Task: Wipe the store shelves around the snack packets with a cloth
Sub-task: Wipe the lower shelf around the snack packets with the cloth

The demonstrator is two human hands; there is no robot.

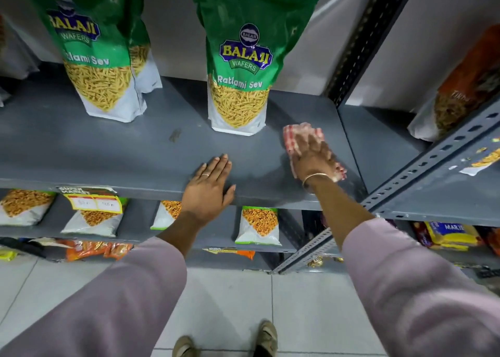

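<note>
Currently mid-wipe: right hand (311,158) flat, fingers straight, pressing checked cloth (296,131) on grey shelf (108,154), just right of Ratlami Sev packet (238,86). Left hand (208,190) flat, empty, on shelf edge. Next, likely: sweep around packet base.

Right hand (313,156) presses cloth (300,135) on shelf (108,151); left hand (209,186) flat.

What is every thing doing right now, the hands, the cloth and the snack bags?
shelf: grey, with a dark smudge in front of the packets.
cloth: lying on the shelf, pressed down.
right hand: pressing on the cloth, fingers straight, blurred.
left hand: flat on the shelf's front edge, holding nothing.
middle green packet: upright, beside the cloth, not touching it.
left green packet: upright.
</note>
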